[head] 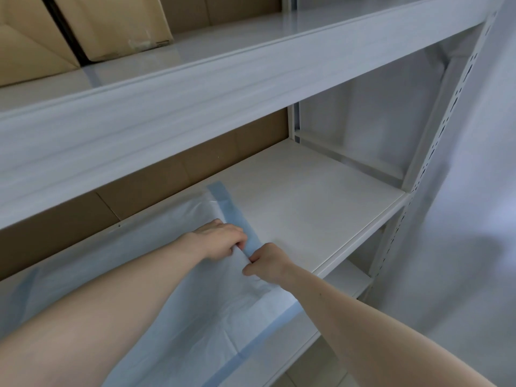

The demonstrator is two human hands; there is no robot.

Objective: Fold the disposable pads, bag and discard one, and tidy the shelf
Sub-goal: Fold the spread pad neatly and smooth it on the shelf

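Pad flat on shelf; left hand and right hand fingers curled, pinching its blue-edged side.

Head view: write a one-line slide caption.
Left hand and right hand pinch the blue-edged pad spread on the white shelf.

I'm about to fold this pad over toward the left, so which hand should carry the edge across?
Probably the right hand: it pinches the pad at its blue-bordered right edge, while the left hand can stay holding it down.
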